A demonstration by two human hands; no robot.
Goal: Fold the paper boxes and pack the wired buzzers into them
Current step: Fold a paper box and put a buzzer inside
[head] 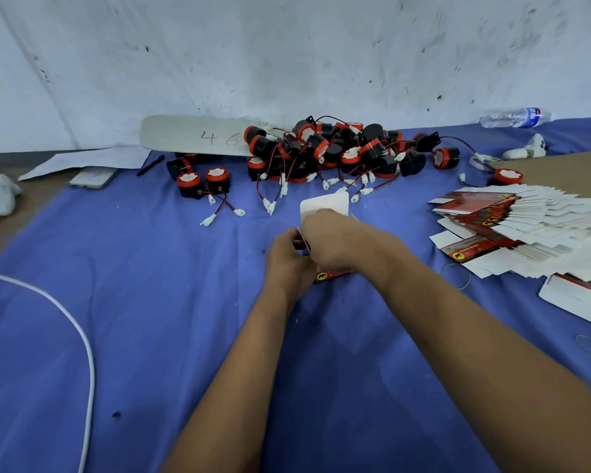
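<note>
Both hands (316, 249) grip paper box (325, 208) nr buzzers (321, 150)

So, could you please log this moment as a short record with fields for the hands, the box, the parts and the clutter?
left hand: left hand grips the paper box's left edge
right hand: right hand curls over the box top
box: paper box, white flap up, half folded
buzzers: pile of wired buzzers behind the box, unpacked
flat boxes: fanned stack at right
surface: blue cloth
clutter: water bottle, pen, white cable
</note>
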